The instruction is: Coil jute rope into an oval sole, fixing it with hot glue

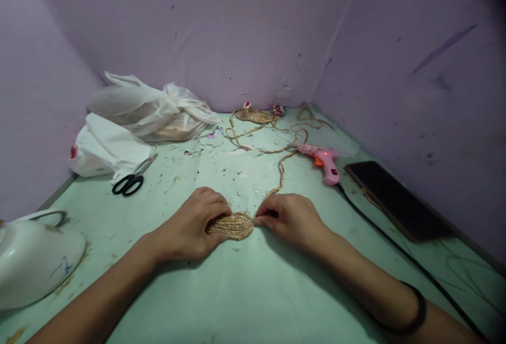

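An oval sole-shaped coil of tan braided rope (pixel 236 226) lies flat near the middle of the green tabletop. My left hand (pixel 200 223) closes on its left end, with the thumb at the near edge and the fingers at the far edge. At the coil's right end, my right hand (pixel 290 220) pinches the braided rope (pixel 281 173) between thumb and fingertips. From that pinch the rope runs away toward the back of the table in loose loops. Just beyond my right hand a pink hot glue gun (pixel 322 160) lies on its side, its red light lit.
Black-handled scissors (pixel 132 182) lie at the left, beside white plastic bags (pixel 158 109). A white rounded lamp-like object (pixel 39 259) sits at the left edge. A dark phone (pixel 395 199) lies right of the glue gun's black cable (pixel 399 249). At the back wall is another woven piece (pixel 255 116).
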Tool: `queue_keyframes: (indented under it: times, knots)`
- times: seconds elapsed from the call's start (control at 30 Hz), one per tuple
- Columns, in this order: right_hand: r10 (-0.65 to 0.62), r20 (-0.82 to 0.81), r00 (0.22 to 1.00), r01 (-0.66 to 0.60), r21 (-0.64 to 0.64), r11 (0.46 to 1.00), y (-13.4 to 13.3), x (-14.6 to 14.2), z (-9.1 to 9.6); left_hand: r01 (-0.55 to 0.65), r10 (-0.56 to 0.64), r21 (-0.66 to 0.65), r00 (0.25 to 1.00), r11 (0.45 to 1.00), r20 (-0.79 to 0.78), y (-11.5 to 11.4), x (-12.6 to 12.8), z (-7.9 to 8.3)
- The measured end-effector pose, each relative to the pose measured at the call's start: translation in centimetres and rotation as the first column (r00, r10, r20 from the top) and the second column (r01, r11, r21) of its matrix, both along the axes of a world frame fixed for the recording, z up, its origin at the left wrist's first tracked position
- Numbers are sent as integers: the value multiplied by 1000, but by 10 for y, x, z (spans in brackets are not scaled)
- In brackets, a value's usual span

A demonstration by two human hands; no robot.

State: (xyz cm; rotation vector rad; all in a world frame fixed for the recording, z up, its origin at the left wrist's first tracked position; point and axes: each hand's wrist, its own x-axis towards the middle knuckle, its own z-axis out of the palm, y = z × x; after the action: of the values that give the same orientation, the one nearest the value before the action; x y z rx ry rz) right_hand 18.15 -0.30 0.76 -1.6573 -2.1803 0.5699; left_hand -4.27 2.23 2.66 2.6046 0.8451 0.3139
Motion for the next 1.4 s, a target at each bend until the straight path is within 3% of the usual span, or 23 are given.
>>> queue_keyframes:
  times: [0.7,0.83,0.9,0.97,1.07,1.3,1.4]
  knots:
    - [-5,-11,1000,5,28,1000,2,-4,-5,1,-1,28,1000,1000,-8,2,2,-2]
    - [63,5,998,-63,-14,998,0,3,4,18,-16,103,1000,995,-19,-1,2,0]
    - [27,-52,998,-27,-8,1000,-3,6,7,23,-20,164,999,986,-25,-3,1,2]
    - [-7,-145,989,16,62,998,-5,6,9,39,-32,230,999,972,-36,-6,0,3]
    - [78,-244,967,-37,167,985,-6,-4,6,92,-74,314,995,945,-67,-9,1,5]
    - [152,-359,921,-164,-4,986,0,-28,-8,142,-114,416,989,898,-92,-14,6,6]
    - [117,-421,900,-158,-64,985,2,-26,-11,103,-84,394,994,913,-65,-13,4,5]
